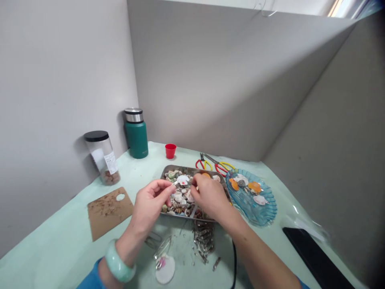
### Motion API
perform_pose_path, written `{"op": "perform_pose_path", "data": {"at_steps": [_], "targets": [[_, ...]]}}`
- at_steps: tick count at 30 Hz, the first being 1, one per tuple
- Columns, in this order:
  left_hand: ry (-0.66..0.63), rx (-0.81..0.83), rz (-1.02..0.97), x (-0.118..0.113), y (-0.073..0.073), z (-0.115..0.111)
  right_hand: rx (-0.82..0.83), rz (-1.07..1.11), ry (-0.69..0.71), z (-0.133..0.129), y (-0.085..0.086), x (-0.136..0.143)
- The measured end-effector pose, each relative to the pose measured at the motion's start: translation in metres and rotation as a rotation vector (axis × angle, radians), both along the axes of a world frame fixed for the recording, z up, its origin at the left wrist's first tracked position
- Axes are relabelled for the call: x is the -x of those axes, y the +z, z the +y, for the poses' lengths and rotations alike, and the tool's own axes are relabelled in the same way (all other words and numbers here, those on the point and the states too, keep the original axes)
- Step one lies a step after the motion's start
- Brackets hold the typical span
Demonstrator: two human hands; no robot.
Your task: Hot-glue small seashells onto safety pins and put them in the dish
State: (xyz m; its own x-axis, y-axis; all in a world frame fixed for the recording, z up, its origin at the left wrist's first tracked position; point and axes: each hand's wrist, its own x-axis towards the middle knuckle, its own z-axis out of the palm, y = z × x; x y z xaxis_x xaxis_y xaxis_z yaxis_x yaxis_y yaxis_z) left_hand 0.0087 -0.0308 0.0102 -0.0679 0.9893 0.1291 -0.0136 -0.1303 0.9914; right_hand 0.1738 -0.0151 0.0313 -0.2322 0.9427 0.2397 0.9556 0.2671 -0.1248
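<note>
Over the metal tray [177,216] full of seashells [179,196], both my hands work close together. My left hand [152,198] pinches thumb and forefinger at a pale, shell-like piece with a red spot [183,180]. My right hand [209,194] is closed, its fingertips bent down just right of that piece; whatever they hold is hidden. Nearer to me lies a pile of small metal safety pins [203,239]. A large safety pin [163,247] rests by a round white pad [165,271] with a pink spot.
A blue scalloped plate [261,216] holds orange and white shells on the right. Behind the tray are scissors [224,165] and a red cup [170,151]. Leftward stand a green bottle [136,138], a black-lidded jar [104,158] and cardboard [105,220]. A black slab [315,257] lies far right.
</note>
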Motion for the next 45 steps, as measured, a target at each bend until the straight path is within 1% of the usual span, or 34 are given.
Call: {"op": "perform_pose_path", "data": {"at_steps": [2, 4, 6, 8, 13, 24, 30, 45], "targets": [[0.005, -0.001, -0.004, 0.001, -0.001, 0.001, -0.055, 0.225, 0.034, -0.004, 0.003, -0.007], [0.011, 0.002, -0.007, 0.001, -0.002, 0.001, -0.067, 0.419, 0.115, -0.008, 0.005, -0.009], [0.013, 0.007, -0.012, 0.002, -0.004, 0.002, -0.064, 0.547, 0.188, -0.012, 0.006, -0.006], [0.012, 0.009, -0.016, 0.003, -0.005, 0.003, -0.053, 0.612, 0.235, -0.016, 0.004, -0.001], [0.007, -0.003, -0.018, 0.002, -0.007, 0.003, -0.034, 0.626, 0.251, -0.019, 0.000, 0.005], [-0.004, 0.012, -0.009, 0.000, -0.006, 0.003, -0.041, 0.631, 0.239, -0.017, -0.003, 0.006], [-0.015, 0.014, -0.022, 0.001, -0.007, 0.002, -0.059, 0.630, 0.231, -0.017, -0.002, 0.006], [-0.013, 0.027, -0.024, -0.001, -0.006, 0.000, -0.063, 0.626, 0.211, -0.016, -0.002, 0.006]]}}
